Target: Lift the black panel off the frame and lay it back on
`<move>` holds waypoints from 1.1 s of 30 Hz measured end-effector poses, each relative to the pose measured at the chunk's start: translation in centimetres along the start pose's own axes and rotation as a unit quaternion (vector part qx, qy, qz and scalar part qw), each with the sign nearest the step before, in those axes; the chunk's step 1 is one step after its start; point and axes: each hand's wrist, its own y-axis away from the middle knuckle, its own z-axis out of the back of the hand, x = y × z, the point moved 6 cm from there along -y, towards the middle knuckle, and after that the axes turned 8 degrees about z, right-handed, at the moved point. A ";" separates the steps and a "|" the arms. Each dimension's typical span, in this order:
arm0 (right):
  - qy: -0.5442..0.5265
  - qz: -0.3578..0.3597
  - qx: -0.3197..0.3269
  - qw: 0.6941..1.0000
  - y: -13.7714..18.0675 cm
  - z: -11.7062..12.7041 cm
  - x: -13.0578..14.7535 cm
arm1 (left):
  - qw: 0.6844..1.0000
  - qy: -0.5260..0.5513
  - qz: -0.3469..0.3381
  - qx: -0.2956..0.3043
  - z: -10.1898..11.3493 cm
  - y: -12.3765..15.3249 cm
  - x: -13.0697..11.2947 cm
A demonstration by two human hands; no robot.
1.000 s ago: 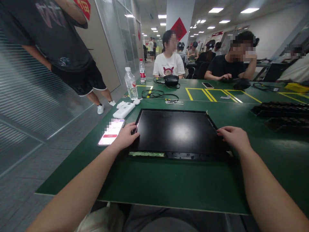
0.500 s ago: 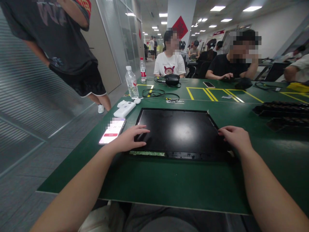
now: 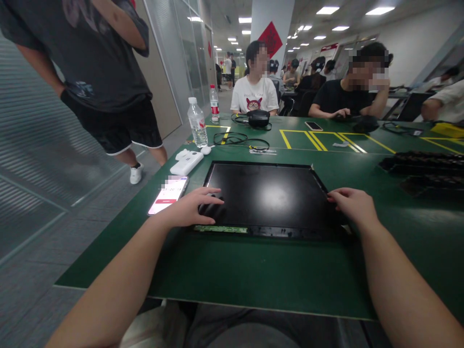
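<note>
A black flat display panel (image 3: 266, 195) lies face up on the green table (image 3: 253, 270), with a thin green circuit strip (image 3: 220, 229) along its near edge. My left hand (image 3: 188, 209) rests at the panel's near left corner, fingers stretched out flat over the dark surface. My right hand (image 3: 353, 205) lies on the panel's right edge with its fingers extended and touching the frame. Neither hand holds anything.
A lit phone (image 3: 167, 195) lies left of the panel, with a white device (image 3: 186, 163), two water bottles (image 3: 197, 123) and black cables (image 3: 239, 140) behind. Black trays (image 3: 424, 164) sit at the right. A person (image 3: 105, 72) walks past on the left; others sit across the table.
My left hand has slid from the panel's left edge onto its surface, fingers spreading out. The standing person on the left has stepped closer. My right hand has stayed put.
</note>
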 end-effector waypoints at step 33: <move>-0.014 -0.022 0.005 1.000 0.5 0.2 0.7 | 0.994 -0.017 -0.110 0.019 -0.5 0.8 -2.6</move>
